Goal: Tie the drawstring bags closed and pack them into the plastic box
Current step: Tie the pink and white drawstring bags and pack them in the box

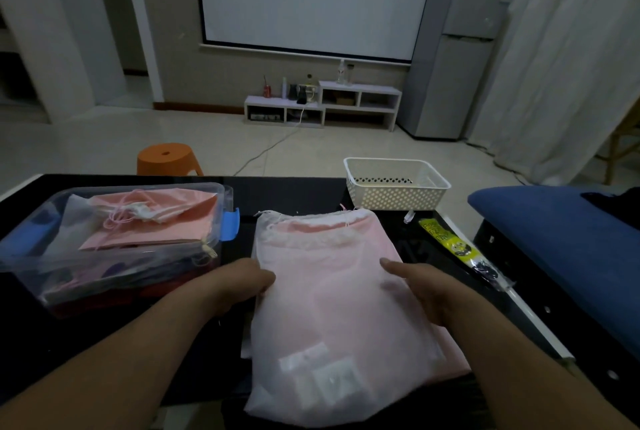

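A pale pink drawstring bag lies flat on the black table, its gathered mouth and loose white cords at the far end. My left hand grips the bag's left edge, thumb on top. My right hand holds the right edge, thumb lying across the fabric. A clear plastic box with blue latches stands to the left; a tied pink bag lies on top of several other bags inside it.
A white perforated basket stands at the table's far right edge. A yellow and black packet lies right of the bag. A blue cushion sits beyond the table's right side. An orange stool stands behind the table.
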